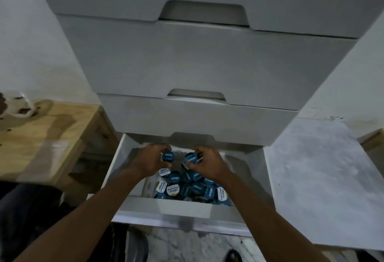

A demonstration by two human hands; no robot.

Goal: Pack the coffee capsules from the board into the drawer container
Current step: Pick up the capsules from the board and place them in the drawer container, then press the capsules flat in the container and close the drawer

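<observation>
The bottom drawer (pixel 176 209) of a white drawer unit is pulled out below me. Several blue-lidded coffee capsules (pixel 193 187) lie heaped inside it, a few with white and yellow lids. Both hands reach into the drawer's back part, above the heap. My left hand (pixel 149 160) is closed around a blue capsule (pixel 168 156), lid facing me. My right hand (pixel 209 164) grips another blue capsule (pixel 191 160), tilted, and possibly more behind it. The wooden board (pixel 41 137) stands at the left, with no capsules visible on the part in view.
Three closed white drawers (pixel 197 64) stack above the open one and overhang its back. A white panel (pixel 322 178) lies to the right of the drawer. Marbled floor (pixel 187 245) shows below the drawer front. A dark object sits at lower left.
</observation>
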